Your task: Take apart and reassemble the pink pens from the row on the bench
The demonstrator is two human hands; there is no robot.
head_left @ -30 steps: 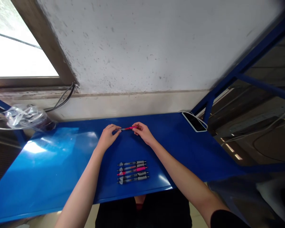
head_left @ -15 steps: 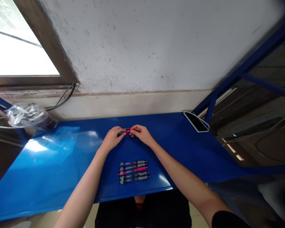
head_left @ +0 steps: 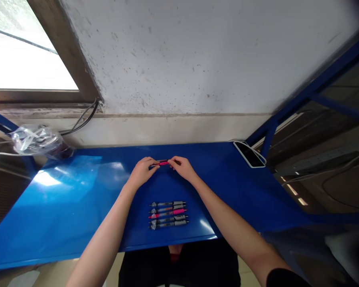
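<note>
Near the back of the blue table, a pink pen (head_left: 164, 163) lies level between my two hands. Its left part is pinched by the thumb and fingers of my left hand (head_left: 141, 171). The closed fingertips of my right hand (head_left: 182, 167) grip its right end. A dark strip just behind the pen looks like a second pen, though my fingers partly cover it. Closer to me, several pens lie side by side in a row, among them a pen with a pink grip (head_left: 178, 212) and a grey and black pen (head_left: 179, 223).
The blue table (head_left: 227, 187) runs along a stained white wall. At its back right corner lies a phone (head_left: 249, 154) with a white cable. A clear plastic bag (head_left: 37, 139) with something dark inside sits at the back left, by black cables (head_left: 86, 119).
My right hand has shifted slightly right along the pen, and more of the pink part shows between my hands. The camera view has moved a little. The row of pens is unchanged.
</note>
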